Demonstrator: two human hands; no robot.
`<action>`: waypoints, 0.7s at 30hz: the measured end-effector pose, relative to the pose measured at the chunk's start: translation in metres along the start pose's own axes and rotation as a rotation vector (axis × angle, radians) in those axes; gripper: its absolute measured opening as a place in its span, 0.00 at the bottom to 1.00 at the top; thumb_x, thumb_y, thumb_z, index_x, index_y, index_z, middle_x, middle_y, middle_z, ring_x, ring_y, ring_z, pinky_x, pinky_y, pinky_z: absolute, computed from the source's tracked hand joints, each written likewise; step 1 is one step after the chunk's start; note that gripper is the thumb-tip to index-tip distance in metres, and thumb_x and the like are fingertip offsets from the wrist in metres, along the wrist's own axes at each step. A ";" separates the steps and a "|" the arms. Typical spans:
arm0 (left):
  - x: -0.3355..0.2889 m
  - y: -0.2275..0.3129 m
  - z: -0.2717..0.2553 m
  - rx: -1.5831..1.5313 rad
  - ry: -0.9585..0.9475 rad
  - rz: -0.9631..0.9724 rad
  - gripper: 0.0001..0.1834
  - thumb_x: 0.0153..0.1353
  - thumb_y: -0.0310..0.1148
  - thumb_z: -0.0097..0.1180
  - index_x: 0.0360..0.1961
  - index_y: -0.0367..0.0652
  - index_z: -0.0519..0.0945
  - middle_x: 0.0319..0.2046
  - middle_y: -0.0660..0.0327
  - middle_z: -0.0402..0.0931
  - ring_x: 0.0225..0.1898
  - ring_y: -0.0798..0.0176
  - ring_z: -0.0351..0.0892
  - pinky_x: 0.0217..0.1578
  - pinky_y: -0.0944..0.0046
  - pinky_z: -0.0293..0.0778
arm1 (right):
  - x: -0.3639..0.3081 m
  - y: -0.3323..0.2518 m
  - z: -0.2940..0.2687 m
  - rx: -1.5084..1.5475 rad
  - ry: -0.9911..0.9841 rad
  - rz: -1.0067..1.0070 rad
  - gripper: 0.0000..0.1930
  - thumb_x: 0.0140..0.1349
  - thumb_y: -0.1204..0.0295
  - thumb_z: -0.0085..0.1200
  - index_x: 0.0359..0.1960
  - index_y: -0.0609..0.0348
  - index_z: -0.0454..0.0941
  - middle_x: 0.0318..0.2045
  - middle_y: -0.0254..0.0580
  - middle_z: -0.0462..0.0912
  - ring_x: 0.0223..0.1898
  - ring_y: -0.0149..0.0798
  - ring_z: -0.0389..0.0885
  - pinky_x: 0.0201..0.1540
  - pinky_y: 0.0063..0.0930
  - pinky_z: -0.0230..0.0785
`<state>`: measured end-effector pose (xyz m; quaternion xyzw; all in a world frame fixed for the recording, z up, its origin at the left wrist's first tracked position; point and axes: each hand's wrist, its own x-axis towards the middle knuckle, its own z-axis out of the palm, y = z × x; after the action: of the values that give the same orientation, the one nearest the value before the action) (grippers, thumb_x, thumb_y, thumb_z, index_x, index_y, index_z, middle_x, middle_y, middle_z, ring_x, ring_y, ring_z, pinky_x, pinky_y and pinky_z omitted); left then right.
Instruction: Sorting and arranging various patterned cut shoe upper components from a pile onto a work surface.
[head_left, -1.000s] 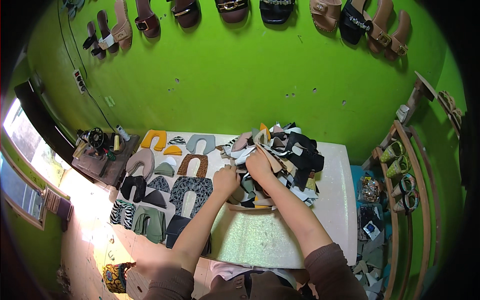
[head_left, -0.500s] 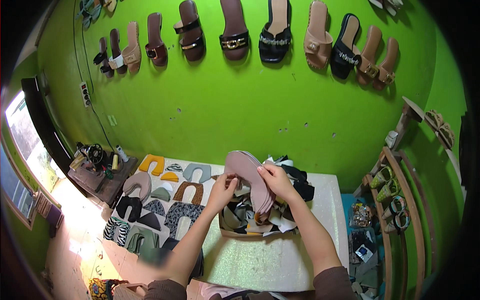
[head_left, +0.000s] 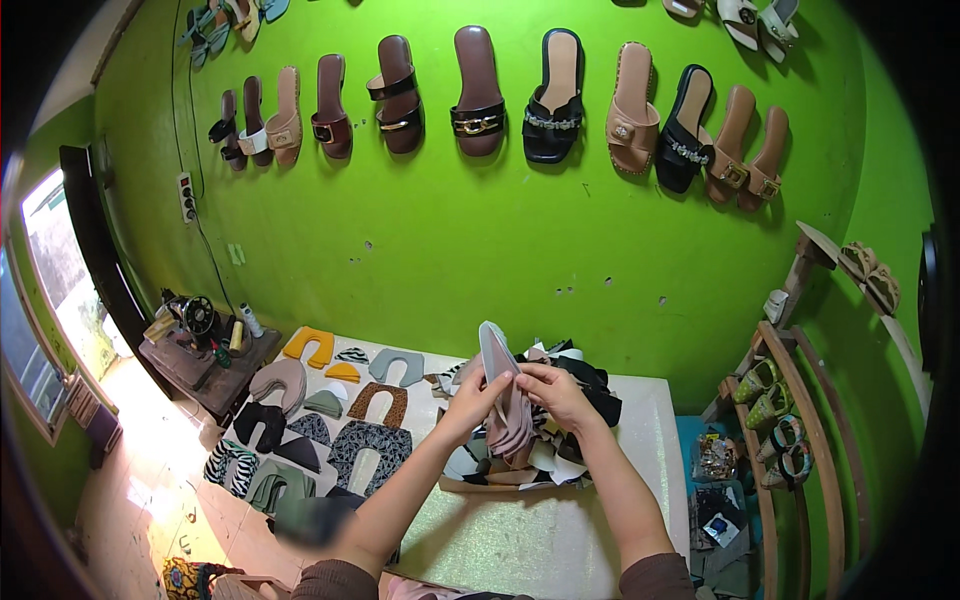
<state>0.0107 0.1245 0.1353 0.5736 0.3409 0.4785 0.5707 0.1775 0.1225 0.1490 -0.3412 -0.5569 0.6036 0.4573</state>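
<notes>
**Dusty-pink stack of thin, curved, leather-like sheets [head_left: 508, 432] gripped from both sides**

We see the left hand [head_left: 468, 403] closed on the stack's left edge, thumb in front, while the right hand [head_left: 556, 394] pinches its right edge between thumb and fingers. The stack stands upright between them, its pale grey tip uppermost, over a mixed heap of coloured material scraps [head_left: 566, 458] in a low brown cardboard box [head_left: 500, 486]. We cannot tell whether its lower end touches the heap.

The box sits on a pale, glittery-topped table [head_left: 540, 540]. To its left we find a flat mustard-yellow arch-shaped piece [head_left: 318, 341], a brown leopard-print arch [head_left: 378, 402] and a folded sage-green stack [head_left: 278, 488]. Behind, strapped sandals [head_left: 478, 135] line the bright green wall [head_left: 480, 255].
</notes>
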 end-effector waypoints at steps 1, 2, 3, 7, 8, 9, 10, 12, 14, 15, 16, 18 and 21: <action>-0.003 0.003 0.002 0.000 -0.001 -0.003 0.21 0.60 0.42 0.47 0.48 0.36 0.68 0.39 0.61 0.70 0.41 0.71 0.68 0.42 0.70 0.65 | -0.002 0.002 -0.001 0.026 -0.003 0.011 0.18 0.57 0.66 0.53 0.47 0.61 0.72 0.35 0.28 0.76 0.32 0.19 0.71 0.32 0.12 0.62; -0.007 0.008 0.004 -0.032 0.002 -0.037 0.21 0.60 0.42 0.47 0.48 0.36 0.68 0.39 0.61 0.71 0.40 0.71 0.68 0.42 0.70 0.65 | -0.003 0.003 -0.002 0.053 -0.006 0.022 0.18 0.58 0.66 0.52 0.48 0.60 0.71 0.36 0.29 0.76 0.33 0.19 0.71 0.33 0.12 0.63; -0.009 0.011 0.005 -0.064 0.005 -0.071 0.21 0.60 0.43 0.48 0.47 0.36 0.69 0.39 0.61 0.71 0.40 0.71 0.68 0.42 0.70 0.65 | -0.003 0.006 -0.003 0.055 -0.004 0.025 0.18 0.58 0.66 0.52 0.48 0.60 0.71 0.36 0.29 0.76 0.33 0.19 0.71 0.33 0.12 0.63; -0.014 0.006 0.008 0.049 -0.018 -0.039 0.21 0.59 0.44 0.50 0.45 0.36 0.70 0.36 0.62 0.72 0.39 0.70 0.69 0.41 0.69 0.66 | -0.006 0.019 -0.006 0.098 -0.005 0.043 0.15 0.59 0.65 0.51 0.45 0.60 0.73 0.32 0.26 0.75 0.29 0.17 0.69 0.31 0.11 0.61; -0.015 0.005 0.009 0.047 -0.020 -0.046 0.21 0.59 0.44 0.50 0.45 0.36 0.70 0.36 0.62 0.72 0.39 0.70 0.69 0.41 0.69 0.66 | -0.007 0.023 -0.006 0.098 0.008 0.033 0.15 0.59 0.65 0.51 0.44 0.60 0.74 0.29 0.24 0.74 0.27 0.15 0.66 0.28 0.09 0.58; -0.016 0.003 0.010 0.097 -0.056 0.005 0.22 0.59 0.44 0.49 0.46 0.36 0.68 0.36 0.62 0.72 0.38 0.71 0.69 0.38 0.71 0.66 | -0.008 0.027 -0.006 0.087 0.033 0.024 0.15 0.60 0.65 0.50 0.44 0.61 0.74 0.29 0.25 0.74 0.28 0.17 0.67 0.30 0.10 0.60; -0.017 0.001 0.009 0.149 -0.085 0.058 0.23 0.60 0.44 0.48 0.48 0.36 0.67 0.37 0.63 0.72 0.37 0.71 0.70 0.36 0.72 0.67 | -0.008 0.027 -0.002 0.090 0.030 0.030 0.15 0.60 0.65 0.50 0.44 0.61 0.74 0.29 0.25 0.74 0.28 0.17 0.67 0.30 0.10 0.60; -0.014 -0.013 0.000 0.220 -0.091 -0.006 0.25 0.60 0.45 0.46 0.50 0.34 0.66 0.41 0.59 0.71 0.43 0.66 0.69 0.44 0.67 0.66 | -0.012 0.025 0.007 0.177 0.055 0.076 0.15 0.60 0.66 0.49 0.44 0.61 0.73 0.31 0.26 0.74 0.31 0.18 0.69 0.34 0.12 0.62; -0.014 -0.024 -0.001 -0.026 0.043 -0.148 0.26 0.61 0.46 0.43 0.50 0.34 0.65 0.43 0.57 0.70 0.45 0.66 0.68 0.46 0.67 0.63 | -0.013 0.032 0.004 0.156 0.037 0.085 0.14 0.61 0.67 0.48 0.45 0.62 0.73 0.33 0.28 0.74 0.34 0.20 0.70 0.38 0.14 0.64; -0.015 -0.029 0.000 -0.056 0.102 -0.195 0.26 0.62 0.47 0.40 0.47 0.33 0.68 0.42 0.58 0.70 0.44 0.67 0.67 0.45 0.67 0.63 | -0.014 0.035 0.004 0.136 0.041 0.070 0.14 0.61 0.67 0.47 0.45 0.62 0.72 0.34 0.28 0.75 0.34 0.20 0.70 0.38 0.14 0.64; -0.017 -0.033 0.000 -0.056 0.101 -0.201 0.26 0.62 0.47 0.40 0.47 0.33 0.68 0.42 0.58 0.70 0.44 0.67 0.67 0.45 0.67 0.63 | -0.014 0.039 0.004 0.118 0.045 0.058 0.14 0.62 0.68 0.46 0.45 0.62 0.72 0.34 0.29 0.75 0.35 0.20 0.71 0.38 0.15 0.64; -0.020 -0.042 -0.001 -0.177 0.075 -0.218 0.30 0.63 0.51 0.35 0.52 0.33 0.63 0.48 0.55 0.66 0.48 0.65 0.65 0.51 0.67 0.60 | -0.016 0.045 0.011 0.061 0.055 0.045 0.14 0.62 0.67 0.45 0.47 0.60 0.70 0.36 0.30 0.75 0.36 0.22 0.72 0.41 0.18 0.65; -0.025 -0.058 -0.001 -0.249 0.064 -0.189 0.37 0.62 0.58 0.27 0.58 0.34 0.55 0.53 0.53 0.61 0.54 0.62 0.61 0.55 0.66 0.56 | -0.013 0.063 0.031 -0.289 0.006 -0.157 0.25 0.59 0.65 0.50 0.57 0.56 0.61 0.50 0.40 0.67 0.50 0.30 0.66 0.51 0.24 0.61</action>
<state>0.0113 0.1083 0.0742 0.4482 0.3493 0.4794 0.6688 0.1423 0.1020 0.0901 -0.3607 -0.6614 0.4785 0.4510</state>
